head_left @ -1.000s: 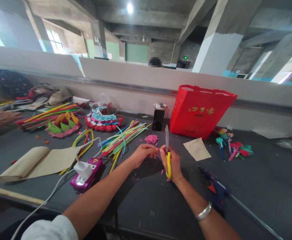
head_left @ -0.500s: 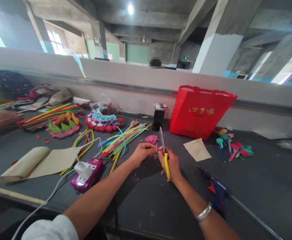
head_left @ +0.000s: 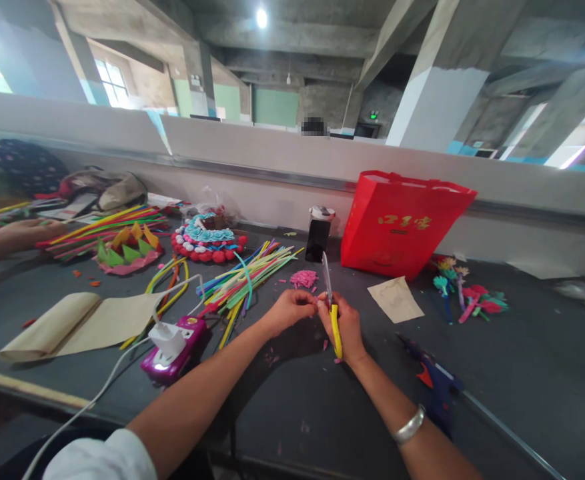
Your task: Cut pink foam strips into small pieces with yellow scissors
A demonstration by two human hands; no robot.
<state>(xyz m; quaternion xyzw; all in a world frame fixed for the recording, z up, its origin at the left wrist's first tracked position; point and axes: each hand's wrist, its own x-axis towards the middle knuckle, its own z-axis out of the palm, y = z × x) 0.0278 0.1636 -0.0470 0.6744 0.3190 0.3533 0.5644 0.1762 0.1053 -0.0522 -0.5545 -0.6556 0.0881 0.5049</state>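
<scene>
My right hand point(head_left: 349, 330) is closed around a pair of scissors point(head_left: 335, 333) with yellow handles, blades pointing up and away from me. Close against it, my left hand point(head_left: 288, 311) pinches with thumb and forefinger. A bit of pink shows between the fingertips of both hands, too small to name surely. Just beyond them lies a small pile of cut pink pieces point(head_left: 303, 279). Loose pink scraps point(head_left: 271, 357) are scattered on the dark table near my left forearm.
Bundled pipe cleaners point(head_left: 252, 277), a purple power strip point(head_left: 175, 350) and brown paper point(head_left: 122, 323) lie left. A dark phone point(head_left: 317, 240) leans on a bottle beside a red bag point(head_left: 402, 223). A glue gun point(head_left: 437, 387) lies right. A co-worker's hand point(head_left: 27, 233) is far left.
My left fingertips have dipped slightly and stay close to my right hand. The scissors have shifted a touch to the right. The co-worker's hand at far left has moved right.
</scene>
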